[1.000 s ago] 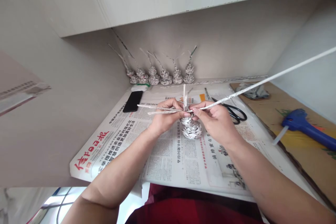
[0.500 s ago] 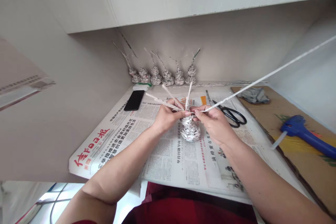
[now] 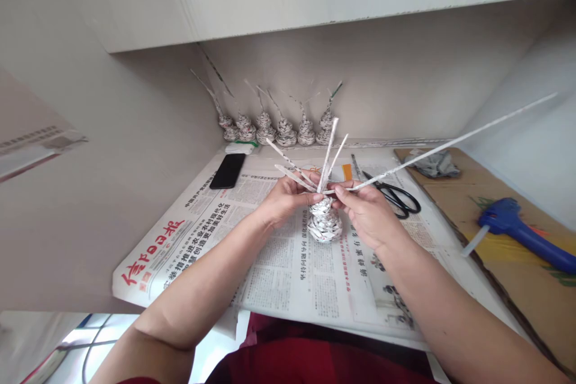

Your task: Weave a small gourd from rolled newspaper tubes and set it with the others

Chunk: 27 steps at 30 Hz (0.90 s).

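Note:
A small gourd-shaped woven paper piece (image 3: 324,225) stands upright on the newspaper, with several rolled-paper spokes (image 3: 330,150) fanning up from its neck. My left hand (image 3: 288,197) is closed at the left of the neck, thumb and fingers pinching the weave where the spokes come out. On the other side, my right hand (image 3: 362,207) pinches a long rolled-paper strip (image 3: 450,143) close to the neck. The strip's free end reaches far out to the upper right. Some fingertips are hidden behind the weave and spokes.
Black-handled scissors (image 3: 398,199) lie just beyond my right hand. A blue glue gun (image 3: 522,228) and a crumpled grey cloth (image 3: 434,163) rest on cardboard (image 3: 508,279) at right. Several woven gourds (image 3: 285,132) line the back wall; a black phone (image 3: 228,171) lies left.
The spokes have shifted: more stand up and fan out above the neck. The long strip's free end has dropped and come inward. Both hands stay at the neck.

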### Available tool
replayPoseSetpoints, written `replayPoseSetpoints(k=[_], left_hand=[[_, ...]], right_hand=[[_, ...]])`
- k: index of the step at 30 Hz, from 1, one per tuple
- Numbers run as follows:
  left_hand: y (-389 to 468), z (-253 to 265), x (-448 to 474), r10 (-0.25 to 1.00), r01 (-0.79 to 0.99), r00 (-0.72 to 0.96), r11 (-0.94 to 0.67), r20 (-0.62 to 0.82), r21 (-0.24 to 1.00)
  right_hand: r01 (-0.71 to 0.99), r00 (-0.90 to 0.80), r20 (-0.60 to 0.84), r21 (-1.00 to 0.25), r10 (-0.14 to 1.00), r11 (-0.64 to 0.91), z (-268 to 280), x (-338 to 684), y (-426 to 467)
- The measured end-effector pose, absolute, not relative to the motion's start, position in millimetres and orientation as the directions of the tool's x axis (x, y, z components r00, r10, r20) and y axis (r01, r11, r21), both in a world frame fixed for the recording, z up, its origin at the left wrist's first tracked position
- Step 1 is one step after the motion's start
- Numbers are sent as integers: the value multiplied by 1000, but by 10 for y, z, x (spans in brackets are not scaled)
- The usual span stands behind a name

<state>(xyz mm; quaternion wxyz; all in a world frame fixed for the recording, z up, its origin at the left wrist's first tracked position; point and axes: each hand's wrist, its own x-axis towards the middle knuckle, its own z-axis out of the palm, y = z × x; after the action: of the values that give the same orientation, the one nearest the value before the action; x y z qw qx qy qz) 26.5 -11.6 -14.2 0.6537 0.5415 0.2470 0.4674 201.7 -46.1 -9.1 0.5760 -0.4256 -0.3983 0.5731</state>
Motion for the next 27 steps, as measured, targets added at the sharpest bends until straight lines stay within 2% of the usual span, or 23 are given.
replayPoseSetpoints(k=[5, 11, 19, 21, 23, 25, 27], left_hand=[[-121, -163, 287, 913, -356, 367, -36, 175, 934], [-137, -118, 269, 880, -285, 418, -106, 224, 952], [-186, -38, 232, 863, -144, 398, -276, 311, 950], [-200, -16, 208, 855, -127, 388, -319, 343, 939], [-214, 13, 187, 844, -100, 376, -373, 382, 922], [-232, 45, 178, 836, -38, 361, -430, 414, 902], [-250, 72, 182, 829, 17, 357, -466, 430, 885]], right_hand=[[-321, 15, -33, -947, 999, -26, -82, 2019, -463], [-297, 0, -18, -955, 1000, -17, -55, 2022, -479], [-298, -14, -28, -954, 1000, -30, -33, 2009, -488], [-172, -19, -36, -984, 999, -39, -21, 2053, -483], [115, -9, -22, -993, 1000, -21, 14, 2123, -489], [426, 10, 14, -905, 1000, 9, 72, 2197, -515], [529, 8, 63, -847, 998, 50, 141, 2244, -557]])
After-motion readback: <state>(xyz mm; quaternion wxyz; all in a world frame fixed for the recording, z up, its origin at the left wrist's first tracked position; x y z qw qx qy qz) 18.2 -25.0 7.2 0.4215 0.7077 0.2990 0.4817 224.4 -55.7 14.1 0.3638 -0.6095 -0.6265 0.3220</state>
